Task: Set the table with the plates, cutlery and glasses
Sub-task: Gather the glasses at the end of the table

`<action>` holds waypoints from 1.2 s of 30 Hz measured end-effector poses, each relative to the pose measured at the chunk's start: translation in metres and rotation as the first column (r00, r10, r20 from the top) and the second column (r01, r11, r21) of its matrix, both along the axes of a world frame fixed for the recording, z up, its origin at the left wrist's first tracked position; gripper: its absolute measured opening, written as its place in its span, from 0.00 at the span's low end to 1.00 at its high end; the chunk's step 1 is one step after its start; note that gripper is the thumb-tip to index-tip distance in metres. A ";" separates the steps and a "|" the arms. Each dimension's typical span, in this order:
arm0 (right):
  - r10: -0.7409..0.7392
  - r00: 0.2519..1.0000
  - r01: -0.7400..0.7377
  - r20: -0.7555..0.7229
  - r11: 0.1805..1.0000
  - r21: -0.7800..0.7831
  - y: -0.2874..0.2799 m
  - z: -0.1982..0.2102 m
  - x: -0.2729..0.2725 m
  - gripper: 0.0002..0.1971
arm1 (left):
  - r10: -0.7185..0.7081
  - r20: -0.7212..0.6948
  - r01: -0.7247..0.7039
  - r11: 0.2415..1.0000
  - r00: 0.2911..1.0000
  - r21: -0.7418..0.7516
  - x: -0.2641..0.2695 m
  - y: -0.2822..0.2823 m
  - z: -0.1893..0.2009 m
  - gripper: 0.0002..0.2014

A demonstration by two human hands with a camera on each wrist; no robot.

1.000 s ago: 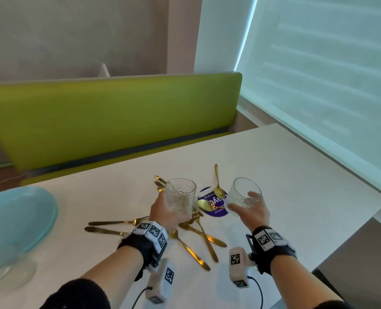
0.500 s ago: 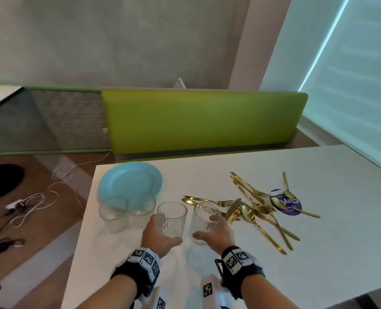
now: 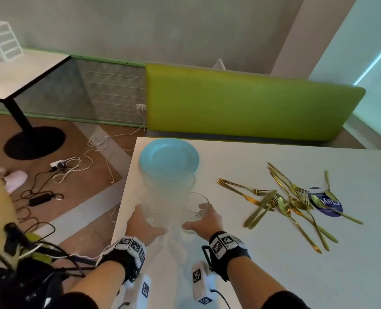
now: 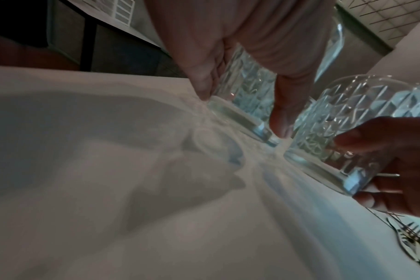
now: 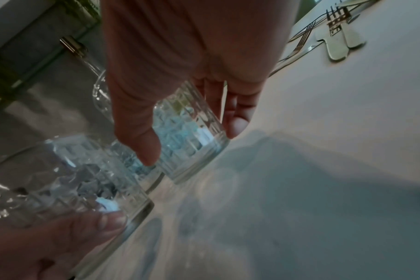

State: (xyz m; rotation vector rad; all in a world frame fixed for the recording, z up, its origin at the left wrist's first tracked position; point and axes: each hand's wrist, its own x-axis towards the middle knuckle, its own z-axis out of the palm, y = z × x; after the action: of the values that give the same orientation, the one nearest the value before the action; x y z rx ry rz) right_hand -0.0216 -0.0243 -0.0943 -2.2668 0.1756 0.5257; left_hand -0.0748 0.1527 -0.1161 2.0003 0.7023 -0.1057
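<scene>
My left hand (image 3: 148, 221) grips a cut-glass tumbler (image 3: 156, 210) near the white table's left edge. Beside it, my right hand (image 3: 201, 219) grips a second tumbler (image 3: 196, 207). In the left wrist view my left hand (image 4: 242, 111) wraps its tumbler (image 4: 245, 89), whose base is tilted just over the tabletop. In the right wrist view my right hand (image 5: 192, 142) holds its glass (image 5: 190, 151) the same way. Two more glasses (image 3: 169, 182), blurred, stand just beyond, in front of a light blue plate (image 3: 169, 157). Gold cutlery (image 3: 285, 201) lies in a pile to the right.
A round dark blue sticker (image 3: 327, 202) lies under the cutlery's right end. A green bench back (image 3: 251, 103) runs behind the table (image 3: 274, 275). Left of the table's edge are brown floor, cables (image 3: 69, 168) and another table's black foot (image 3: 33, 142).
Both hands carried their glasses left, from over the cutlery pile to the table's left side by the plate and other glasses. My head view swung left with them.
</scene>
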 end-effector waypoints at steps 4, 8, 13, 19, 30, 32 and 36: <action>0.031 0.999 -0.031 -0.006 0.999 -0.012 0.011 -0.005 -0.006 0.40 | 0.010 -0.014 -0.010 1.000 1.000 0.005 -0.005 0.008 -0.004 0.45; 0.038 0.999 -0.038 0.005 0.999 -0.010 0.018 -0.010 -0.011 0.39 | -0.015 -0.034 0.016 0.999 0.999 0.040 -0.005 0.011 -0.006 0.46; 0.037 0.999 -0.037 0.040 0.999 -0.010 0.023 -0.014 -0.013 0.39 | -0.057 -0.013 0.058 0.990 0.998 0.129 -0.003 0.012 -0.007 0.45; 0.028 0.998 -0.027 0.061 0.999 -0.025 0.024 -0.017 -0.013 0.40 | -0.041 -0.030 0.045 0.987 0.999 0.156 -0.001 0.011 -0.004 0.45; 0.013 0.998 -0.012 0.066 1.000 -0.007 0.021 -0.019 -0.001 0.42 | 0.021 -0.025 -0.019 0.995 0.999 0.098 0.007 0.004 -0.006 0.44; 0.015 0.998 -0.015 0.068 1.000 -0.001 0.021 -0.020 0.001 0.42 | 0.033 -0.015 -0.031 0.996 0.999 0.081 0.010 0.002 -0.007 0.44; 0.019 0.998 -0.020 0.058 1.000 0.007 0.020 -0.022 0.005 0.42 | 0.039 -0.004 -0.039 0.997 0.999 0.063 0.014 0.002 -0.010 0.45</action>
State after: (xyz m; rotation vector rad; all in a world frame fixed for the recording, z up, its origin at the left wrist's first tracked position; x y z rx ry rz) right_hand -0.0170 -0.0040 -0.1164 -2.2752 0.1220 0.4693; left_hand -0.0611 0.1545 -0.1263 2.0462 0.7560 -0.0664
